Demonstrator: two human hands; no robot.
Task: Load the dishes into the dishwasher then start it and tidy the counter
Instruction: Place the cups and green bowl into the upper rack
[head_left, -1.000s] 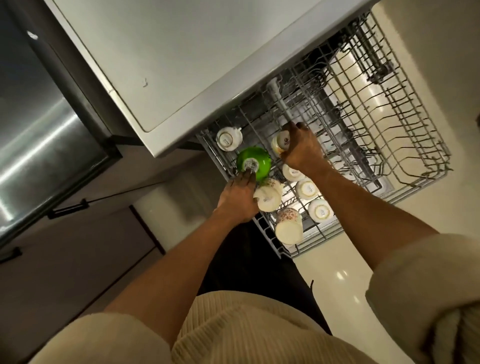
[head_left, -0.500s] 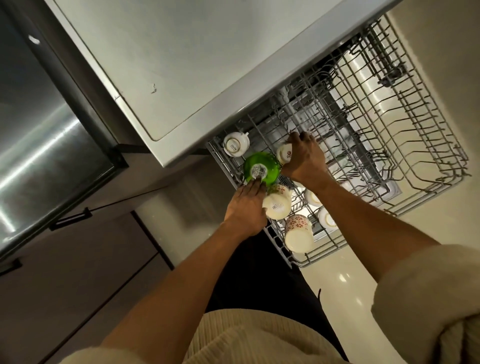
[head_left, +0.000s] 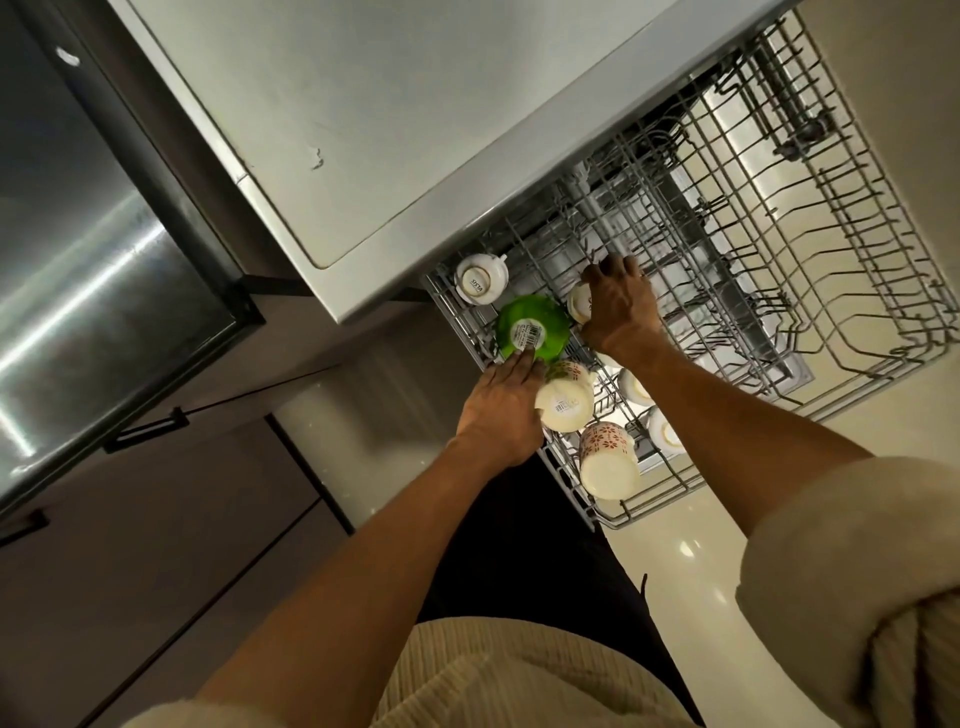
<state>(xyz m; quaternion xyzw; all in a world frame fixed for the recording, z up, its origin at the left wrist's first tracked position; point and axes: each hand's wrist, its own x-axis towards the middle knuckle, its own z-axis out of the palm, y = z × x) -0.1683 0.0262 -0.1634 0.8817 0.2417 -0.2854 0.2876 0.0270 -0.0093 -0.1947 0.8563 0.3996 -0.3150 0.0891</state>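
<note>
The dishwasher's wire rack (head_left: 852, 291) is pulled out under the counter edge. An upturned green bowl (head_left: 532, 327) with a barcode label sits at the rack's left side. My left hand (head_left: 501, 408) lies beside a white cup (head_left: 565, 402), its straight fingers touching the bowl's near rim. My right hand (head_left: 621, 306) grips a white cup (head_left: 577, 304) just right of the bowl. Another white cup (head_left: 480, 280) stands upturned at the rack's far left corner. A floral mug (head_left: 608, 460) lies near the rack's front, with more white cups (head_left: 636, 387) to its right.
The pale countertop (head_left: 395, 119) overhangs the rack. A steel appliance front (head_left: 88, 270) and dark drawers with handles (head_left: 145, 431) are on the left. The rack's right half holds only bare tines. Glossy floor (head_left: 685, 551) lies below.
Both hands stay at the green bowl and the cup beside it. The view has shifted slightly, so the rack sits a little further right and down.
</note>
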